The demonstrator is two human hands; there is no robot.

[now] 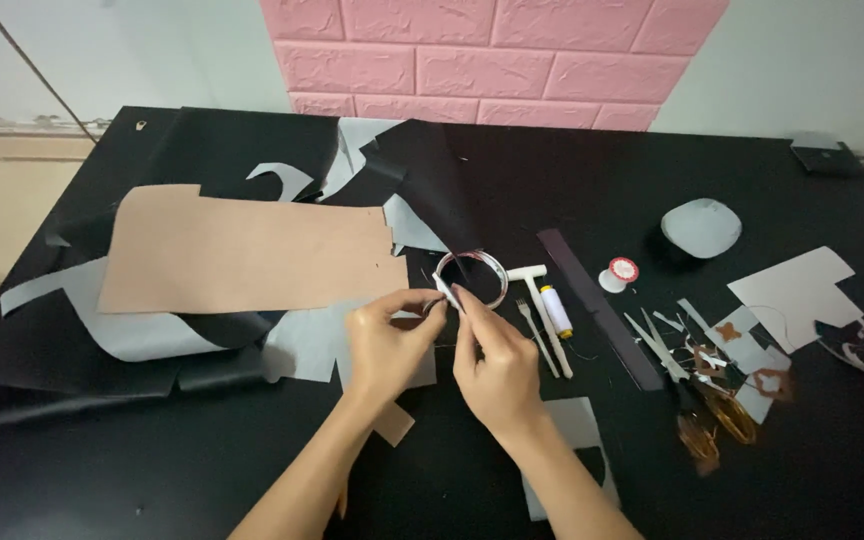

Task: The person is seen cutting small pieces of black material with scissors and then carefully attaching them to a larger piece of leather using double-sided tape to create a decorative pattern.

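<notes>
My left hand (389,343) and my right hand (493,362) meet over the middle of a black table (592,180). Together they pinch the near end of a thin ring-shaped band (485,270), pale outside and dark inside. The left thumb and forefinger grip it from the left. From the right, the right fingertips press on a small white piece at the same spot. The ring's far side rests on the black surface just beyond my fingers.
A large tan sheet (247,255) and black and grey cut scraps (142,335) lie at left. To the right are a white hammer-like tool (542,310), a fork-like tool (537,335), a thread spool (555,308), a dark strip (597,305), a small reel (619,273), scissors (697,395) and cut pieces (797,295).
</notes>
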